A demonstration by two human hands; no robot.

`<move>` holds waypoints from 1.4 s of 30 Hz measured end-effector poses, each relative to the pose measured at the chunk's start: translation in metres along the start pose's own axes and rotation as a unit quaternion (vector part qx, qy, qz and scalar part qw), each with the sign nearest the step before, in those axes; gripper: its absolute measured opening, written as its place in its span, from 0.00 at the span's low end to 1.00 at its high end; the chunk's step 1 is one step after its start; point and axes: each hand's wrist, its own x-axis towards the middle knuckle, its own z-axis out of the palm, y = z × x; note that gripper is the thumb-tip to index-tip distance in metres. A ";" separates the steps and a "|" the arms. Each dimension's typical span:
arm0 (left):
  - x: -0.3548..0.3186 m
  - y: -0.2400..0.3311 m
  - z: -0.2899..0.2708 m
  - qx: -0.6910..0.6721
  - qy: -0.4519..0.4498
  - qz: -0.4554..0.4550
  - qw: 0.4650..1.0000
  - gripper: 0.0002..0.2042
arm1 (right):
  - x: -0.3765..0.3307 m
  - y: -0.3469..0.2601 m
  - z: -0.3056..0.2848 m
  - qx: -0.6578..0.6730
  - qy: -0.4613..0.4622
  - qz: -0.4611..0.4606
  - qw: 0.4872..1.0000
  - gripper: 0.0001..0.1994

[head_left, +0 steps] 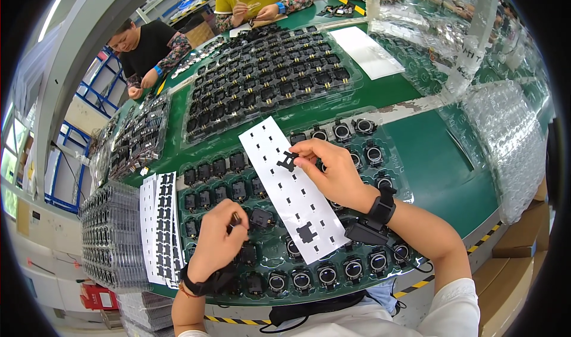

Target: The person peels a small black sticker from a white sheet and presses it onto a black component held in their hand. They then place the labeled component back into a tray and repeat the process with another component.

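My right hand (336, 173) pinches a thin black cut-out sticker (288, 161) by its edge, just above a long white backing sheet (294, 195). Small black marks dot that sheet, and one larger black cut-out (307, 233) is on its lower part. Curled fingers close my left hand (219, 237) around a small dark piece; its kind is mostly hidden. Under both hands lies a clear plastic tray (389, 158). Black square housings (239, 189) fill its left part, and round-faced black units (327, 274) sit along its front and right.
White sheets of black stickers (163, 230) lie left, beside stacked clear trays (107, 236). A large tray of black parts (267, 78) and a white sheet (367, 51) are farther back. Bubble wrap (505, 140) hangs at the right edge. Co-workers sit across the green table (431, 152).
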 end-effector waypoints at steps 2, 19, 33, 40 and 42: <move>0.005 -0.002 0.001 0.106 0.056 0.020 0.993 0.10 | 0.000 0.001 0.001 0.000 -0.002 0.000 1.000 0.10; 0.019 -0.002 0.019 0.211 0.098 0.070 0.970 0.11 | -0.001 0.002 0.001 -0.007 -0.012 -0.007 1.000 0.10; 0.010 0.004 0.017 0.179 0.072 0.038 0.981 0.14 | -0.002 0.002 0.000 -0.007 -0.035 0.005 0.999 0.10; 0.019 0.009 0.018 0.159 0.124 0.101 0.974 0.15 | -0.002 0.004 0.002 -0.003 -0.029 0.002 1.000 0.09; 0.023 0.005 0.021 0.162 0.102 0.101 0.976 0.14 | -0.003 0.004 0.003 -0.002 -0.029 0.002 1.000 0.09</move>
